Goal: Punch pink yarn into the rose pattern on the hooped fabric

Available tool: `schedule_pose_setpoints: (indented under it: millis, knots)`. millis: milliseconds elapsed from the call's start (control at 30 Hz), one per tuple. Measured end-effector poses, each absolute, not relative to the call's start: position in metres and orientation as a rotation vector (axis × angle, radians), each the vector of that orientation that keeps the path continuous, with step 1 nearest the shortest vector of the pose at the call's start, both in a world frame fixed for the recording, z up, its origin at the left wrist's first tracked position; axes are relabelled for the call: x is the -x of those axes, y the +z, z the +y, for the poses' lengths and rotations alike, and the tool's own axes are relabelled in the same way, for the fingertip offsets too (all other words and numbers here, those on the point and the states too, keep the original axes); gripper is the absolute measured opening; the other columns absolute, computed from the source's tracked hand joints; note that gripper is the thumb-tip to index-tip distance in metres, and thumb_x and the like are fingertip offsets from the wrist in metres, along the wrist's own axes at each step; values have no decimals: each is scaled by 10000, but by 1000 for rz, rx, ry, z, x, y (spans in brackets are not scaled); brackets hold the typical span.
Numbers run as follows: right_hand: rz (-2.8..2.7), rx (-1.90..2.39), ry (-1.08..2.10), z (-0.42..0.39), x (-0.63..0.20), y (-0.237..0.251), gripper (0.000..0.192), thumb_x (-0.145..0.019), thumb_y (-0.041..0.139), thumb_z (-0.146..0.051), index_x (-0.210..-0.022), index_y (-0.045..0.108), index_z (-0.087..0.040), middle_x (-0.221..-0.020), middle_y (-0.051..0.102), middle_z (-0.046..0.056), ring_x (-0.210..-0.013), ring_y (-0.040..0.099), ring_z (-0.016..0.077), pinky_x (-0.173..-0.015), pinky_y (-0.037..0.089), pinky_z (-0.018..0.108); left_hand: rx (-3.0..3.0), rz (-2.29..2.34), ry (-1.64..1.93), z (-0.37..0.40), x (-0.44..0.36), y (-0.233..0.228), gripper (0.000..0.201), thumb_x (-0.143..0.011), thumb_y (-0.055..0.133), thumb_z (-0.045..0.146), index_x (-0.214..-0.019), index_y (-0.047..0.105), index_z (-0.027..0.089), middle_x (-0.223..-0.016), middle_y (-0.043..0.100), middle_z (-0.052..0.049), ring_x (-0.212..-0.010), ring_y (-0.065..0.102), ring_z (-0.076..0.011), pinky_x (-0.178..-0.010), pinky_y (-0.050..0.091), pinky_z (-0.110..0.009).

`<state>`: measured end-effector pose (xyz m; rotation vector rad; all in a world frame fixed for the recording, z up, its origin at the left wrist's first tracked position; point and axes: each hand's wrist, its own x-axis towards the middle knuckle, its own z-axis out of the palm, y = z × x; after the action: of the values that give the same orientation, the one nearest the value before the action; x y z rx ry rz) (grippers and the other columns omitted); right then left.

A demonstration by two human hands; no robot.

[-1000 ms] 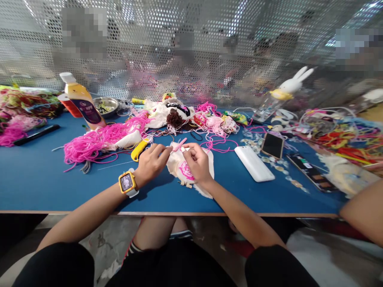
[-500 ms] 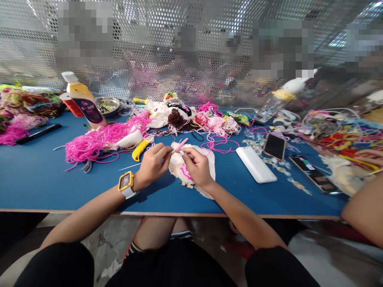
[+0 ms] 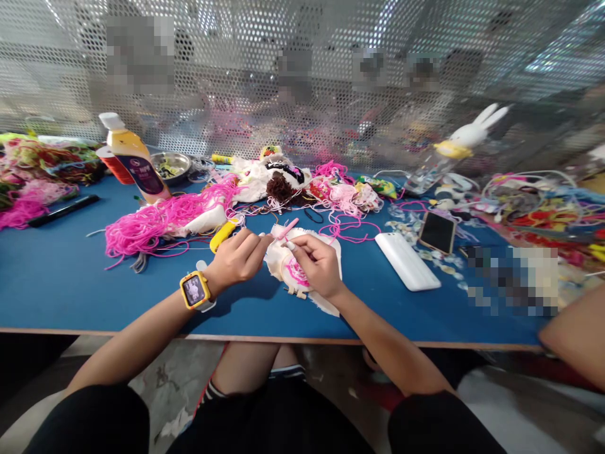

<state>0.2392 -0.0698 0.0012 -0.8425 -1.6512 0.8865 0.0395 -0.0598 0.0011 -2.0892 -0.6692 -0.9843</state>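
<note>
A small embroidery hoop with white cloth (image 3: 283, 268) and a pink stitched patch lies on the blue table (image 3: 57, 284) in front of me. My left hand (image 3: 236, 257), with a yellow watch (image 3: 195, 291) at the wrist, pinches at the hoop's top edge. My right hand (image 3: 316, 263) rests on the cloth and holds a thin pink tool (image 3: 286, 229) that points up and away. The fingertips of both hands meet near the tool's lower end.
A heap of pink yarn (image 3: 155, 224) and a yellow-handled cutter (image 3: 223, 234) lie to the left, behind them a juice bottle (image 3: 132, 161) and a metal bowl (image 3: 170, 165). A white power bank (image 3: 407, 260) and a phone (image 3: 437, 232) lie to the right. Another person's arm (image 3: 574, 337) enters at the right edge.
Both hands have shifted slightly over the hoop; the left fingers moved closer to the pink tool. The hoop stays in the same spot.
</note>
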Motion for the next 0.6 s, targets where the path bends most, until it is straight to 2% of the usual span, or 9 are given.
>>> schedule_pose_setpoints:
  millis: [233, 367, 600]
  knots:
    - [-1711, 818, 830, -69, -245, 5, 132, -891, 576, -246, -814, 634, -156, -582, 515, -40, -479, 384, 62, -462, 303, 210, 2082, -620, -966, -59, -37, 0, 274, -866, 573, 69, -1139, 584, 92, -663, 528, -14, -585, 460, -144, -511, 337, -290]
    - [-1788, 797, 735, -68, -250, 7, 119, -884, 560, -217, -805, 630, -161, -585, 532, -37, -487, 409, 66, -472, 322, 208, 2065, -615, -963, -59, -36, 1, 240, -874, 578, 94, -1114, 589, 110, -652, 524, -7, -569, 458, -135, -507, 344, -284]
    - [-1862, 854, 683, -66, -255, 9, 179, -898, 534, -299, -813, 631, -175, -586, 553, -19, -509, 443, 93, -495, 347, 233, 2070, -611, -975, -63, -36, 8, 259, -862, 588, 78, -1120, 594, 100, -624, 499, 3, -553, 453, -129, -490, 327, -279]
